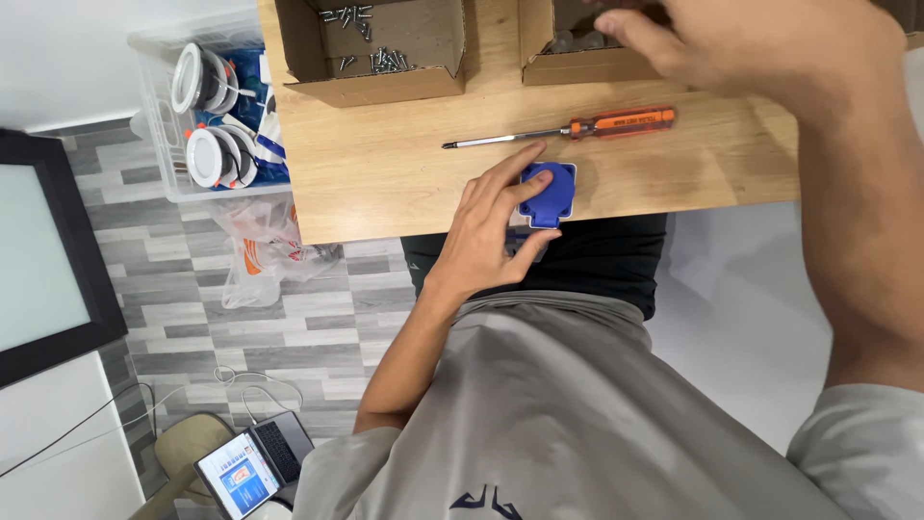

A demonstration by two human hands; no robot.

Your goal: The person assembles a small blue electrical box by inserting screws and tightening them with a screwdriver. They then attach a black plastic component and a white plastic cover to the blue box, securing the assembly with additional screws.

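1. Left hand (491, 226) grasps a blue socket (547, 188) at the wooden surface (385, 173) near edge.
2. Just beyond lies an orange-handled screwdriver (568, 127).
3. Farthest, right hand (751, 43) reaches into a cardboard box (577, 65); its grip cannot be told.

The left hand (486, 226) is gripping a blue socket (547, 188) at the table (385, 173) edge; the right hand (760, 43) is reaching into a cardboard box (577, 65).

L hand (491, 226) palm down, fingers curled in grip, R hand (751, 43) reaching fwd, forearm raised
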